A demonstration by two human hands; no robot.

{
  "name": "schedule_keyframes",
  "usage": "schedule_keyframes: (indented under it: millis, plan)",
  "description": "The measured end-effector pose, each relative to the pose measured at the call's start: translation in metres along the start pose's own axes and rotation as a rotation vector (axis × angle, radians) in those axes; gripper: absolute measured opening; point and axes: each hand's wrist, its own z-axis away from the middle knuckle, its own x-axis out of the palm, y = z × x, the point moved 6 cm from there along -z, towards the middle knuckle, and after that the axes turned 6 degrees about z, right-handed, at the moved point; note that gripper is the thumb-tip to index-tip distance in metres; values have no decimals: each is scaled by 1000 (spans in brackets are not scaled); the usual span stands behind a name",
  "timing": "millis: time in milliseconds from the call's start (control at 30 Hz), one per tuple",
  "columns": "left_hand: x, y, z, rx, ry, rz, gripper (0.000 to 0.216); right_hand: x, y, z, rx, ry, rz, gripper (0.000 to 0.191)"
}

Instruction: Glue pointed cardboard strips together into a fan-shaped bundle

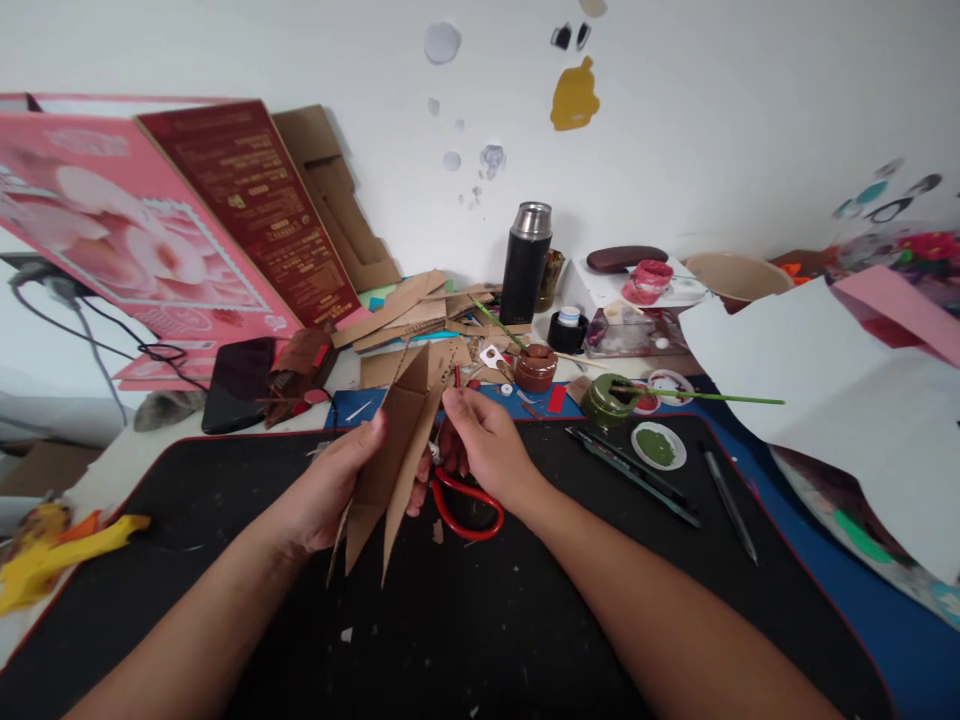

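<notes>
Folded cardboard (386, 440): it is standing between my two hands above the black mat (525, 625), its panels bent into a narrow trough.
Long axis: it is slanting from the upper right, away from me, down to the lower left, with pointed ends aiming at me.
Left hand (334, 490): I am gripping the cardboard with it, thumb lying on the left panel, fingertips showing past the right panel; of the two, this hand is clearly the one bearing it.
Right hand (487, 445): I am bringing thumb and fingers together at the cardboard's upper right edge, so the piece is lying just left of them; whether they are pinching that edge or something else, I cannot tell.
Scissors (469, 535): their red handle is showing just below my right hand; whether my curled fingers are holding them, I cannot tell.
Pink box (142, 230): it is carrying pale lettering on its front, too blurred for reading.
Dark red panel (251, 200): this side of the box is showing rows of gold print, too small to make out.
Flask (525, 275): beyond my hands, its black body is showing no brand that I am making out.
</notes>
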Motion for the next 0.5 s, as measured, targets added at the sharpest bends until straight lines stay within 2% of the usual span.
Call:
schedule_keyframes:
  millis: [133, 333, 500]
  plan:
    - [2, -8, 4, -65, 34, 34, 56, -10, -7, -3, -25, 73, -23, 60]
    - [9, -14, 10, -162, -75, -30, 69, -22, -6, -8, 5, 125, 14, 56]
    - [9, -12, 11, -173, -55, -53, 59, -26, -3, -11, 13, 132, 11, 59]
